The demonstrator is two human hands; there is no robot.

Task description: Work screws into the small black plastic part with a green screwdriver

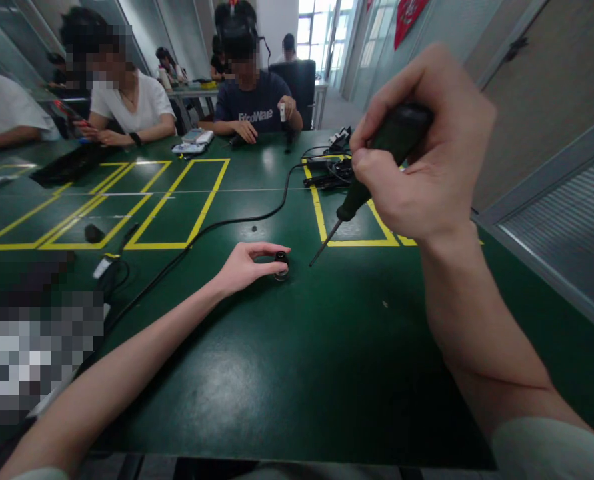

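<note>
My right hand (421,153) is raised above the table, its fingers wrapped round the dark handle of a screwdriver (355,199). The thin metal shaft slants down and to the left, and its tip is in the air to the right of my left hand (249,267). Between thumb and fingers, that hand pinches a small black cylindrical part (281,256) with a clear or shiny base, standing upright on the green tabletop (287,347). What exactly this small part is, I cannot make out.
A black cable (237,220) curves across the table towards a heap of black devices (329,172) at the back right. Yellow tape outlines (207,200) mark the surface. A small dark lump (94,233) and a white connector (103,265) lie left. People sit across the table.
</note>
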